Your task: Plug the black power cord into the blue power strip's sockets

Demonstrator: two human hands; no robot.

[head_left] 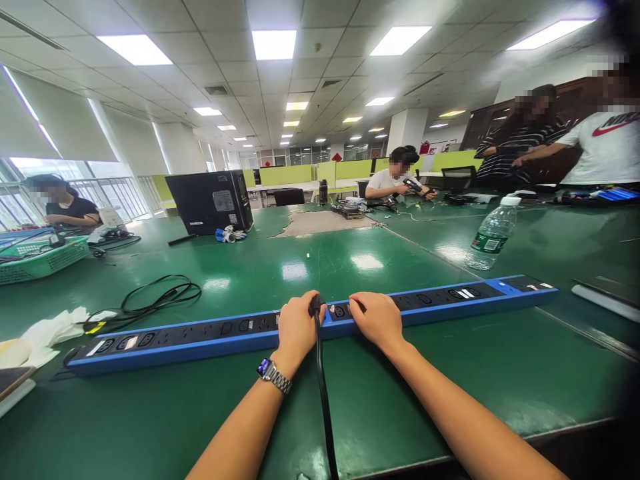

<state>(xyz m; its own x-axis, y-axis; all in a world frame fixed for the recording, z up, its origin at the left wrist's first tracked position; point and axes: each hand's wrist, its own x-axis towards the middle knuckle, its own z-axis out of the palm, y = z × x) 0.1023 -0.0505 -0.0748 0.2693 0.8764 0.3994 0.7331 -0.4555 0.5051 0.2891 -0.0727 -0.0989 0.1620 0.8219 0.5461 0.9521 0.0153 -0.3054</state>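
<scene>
A long blue and black power strip (290, 326) lies across the green table (200, 407), full of sockets. Near its middle, my left hand (299, 325), below which a watch sits on the wrist, is closed on a black plug (316, 305). The plug's thick black cable (323, 393) runs down between my forearms to the table's front edge. Right of it, my right hand (376, 317) rests on the strip with its fingers curled; whether it holds anything small is hidden.
A coiled black cable (163, 297) and white tissue (50, 333) lie left. A water bottle (493, 233) stands beyond the strip at right. Further back are a black computer case (210, 202), a green basket (47, 259) and several people.
</scene>
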